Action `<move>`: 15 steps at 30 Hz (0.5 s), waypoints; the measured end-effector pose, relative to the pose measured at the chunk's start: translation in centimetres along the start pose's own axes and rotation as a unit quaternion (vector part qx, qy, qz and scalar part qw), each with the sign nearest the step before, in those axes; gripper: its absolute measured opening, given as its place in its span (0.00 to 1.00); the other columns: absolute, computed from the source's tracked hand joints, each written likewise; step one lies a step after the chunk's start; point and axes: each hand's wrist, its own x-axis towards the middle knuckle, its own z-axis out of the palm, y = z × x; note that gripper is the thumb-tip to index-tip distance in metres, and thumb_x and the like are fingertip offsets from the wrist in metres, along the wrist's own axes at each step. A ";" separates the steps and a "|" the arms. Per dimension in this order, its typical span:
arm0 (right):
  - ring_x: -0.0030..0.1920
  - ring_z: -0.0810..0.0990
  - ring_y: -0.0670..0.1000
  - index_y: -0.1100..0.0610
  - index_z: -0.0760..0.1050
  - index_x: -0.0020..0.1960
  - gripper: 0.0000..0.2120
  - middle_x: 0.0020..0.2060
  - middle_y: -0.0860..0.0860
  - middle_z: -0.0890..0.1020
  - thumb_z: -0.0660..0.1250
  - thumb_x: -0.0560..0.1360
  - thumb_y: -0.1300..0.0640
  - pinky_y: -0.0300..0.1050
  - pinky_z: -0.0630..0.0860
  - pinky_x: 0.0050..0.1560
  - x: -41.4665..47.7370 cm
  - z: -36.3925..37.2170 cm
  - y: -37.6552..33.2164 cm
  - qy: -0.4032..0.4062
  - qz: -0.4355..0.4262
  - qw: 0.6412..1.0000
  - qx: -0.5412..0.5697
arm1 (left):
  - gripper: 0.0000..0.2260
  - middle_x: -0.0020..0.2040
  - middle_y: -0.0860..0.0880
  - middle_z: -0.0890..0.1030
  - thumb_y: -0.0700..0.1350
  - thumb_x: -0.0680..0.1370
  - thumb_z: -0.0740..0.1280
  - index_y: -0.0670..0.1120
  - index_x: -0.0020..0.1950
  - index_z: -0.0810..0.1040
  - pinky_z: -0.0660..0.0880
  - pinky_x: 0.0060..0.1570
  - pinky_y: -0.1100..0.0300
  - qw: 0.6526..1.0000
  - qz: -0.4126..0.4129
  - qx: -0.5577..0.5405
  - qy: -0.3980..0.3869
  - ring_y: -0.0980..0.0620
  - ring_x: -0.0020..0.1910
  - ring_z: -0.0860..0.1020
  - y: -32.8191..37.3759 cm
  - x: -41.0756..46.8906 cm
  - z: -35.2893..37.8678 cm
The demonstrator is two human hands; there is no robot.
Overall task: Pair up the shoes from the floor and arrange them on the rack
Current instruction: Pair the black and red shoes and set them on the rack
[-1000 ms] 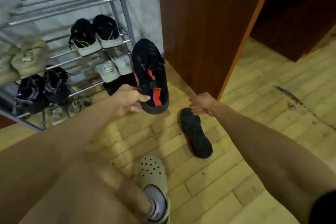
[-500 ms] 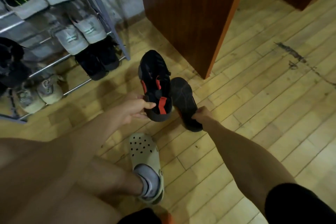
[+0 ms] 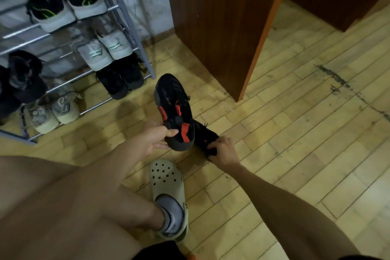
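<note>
My left hand [image 3: 157,138] grips the heel of a black shoe with red accents [image 3: 174,110], held above the wooden floor with its toe pointing away. Right beside it, my right hand [image 3: 221,150] closes on the heel of its black mate [image 3: 205,135], which lies low on the floor and is partly hidden behind the first shoe. The metal shoe rack [image 3: 126,19] stands at the upper left with several pairs on its shelves.
On the rack sit black-and-white sneakers [image 3: 65,2], white sneakers [image 3: 103,48], a black pair [image 3: 120,79] and beige sneakers [image 3: 54,112]. A dark wooden cabinet [image 3: 221,17] stands behind the shoes. My foot in a beige clog [image 3: 168,183] rests on the floor below my hands.
My right hand has reached down and closed on the second black shoe on the floor. My left hand has lowered the red-accented shoe beside it. The view has tilted down.
</note>
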 end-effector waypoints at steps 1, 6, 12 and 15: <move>0.63 0.67 0.55 0.52 0.76 0.64 0.18 0.63 0.54 0.71 0.68 0.74 0.57 0.45 0.67 0.62 -0.2 0.1 0.1 -0.001 -0.002 1.000 0.011 | 0.17 0.61 0.44 0.79 0.37 0.72 0.72 0.43 0.60 0.77 0.79 0.44 0.52 1.000 -0.010 -0.001 0.004 0.43 0.62 0.76 -0.6 -0.1 -0.2; 0.68 0.67 0.59 0.56 0.65 0.73 0.25 0.67 0.58 0.68 0.64 0.77 0.55 0.53 0.69 0.67 0.3 0.3 1.2 0.000 0.151 0.981 0.124 | 0.19 0.62 0.43 0.79 0.39 0.73 0.72 0.43 0.64 0.75 0.79 0.48 0.51 0.999 -0.051 -0.001 0.007 0.43 0.60 0.77 -3.1 0.0 -1.9; 0.60 0.77 0.61 0.65 0.73 0.63 0.19 0.60 0.61 0.78 0.63 0.79 0.52 0.57 0.77 0.61 2.3 0.7 2.0 -0.075 0.337 0.884 0.316 | 0.19 0.62 0.41 0.78 0.38 0.75 0.70 0.41 0.66 0.74 0.77 0.48 0.51 0.998 -0.065 -0.027 -0.002 0.45 0.51 0.77 -4.0 0.3 -3.3; 0.55 0.79 0.62 0.66 0.74 0.60 0.17 0.56 0.62 0.79 0.62 0.78 0.55 0.58 0.79 0.56 2.7 1.5 1.8 -0.081 0.337 0.897 0.275 | 0.19 0.64 0.40 0.77 0.38 0.76 0.68 0.41 0.66 0.73 0.76 0.49 0.52 0.997 -0.072 -0.036 -0.016 0.45 0.54 0.76 -3.8 0.4 -3.3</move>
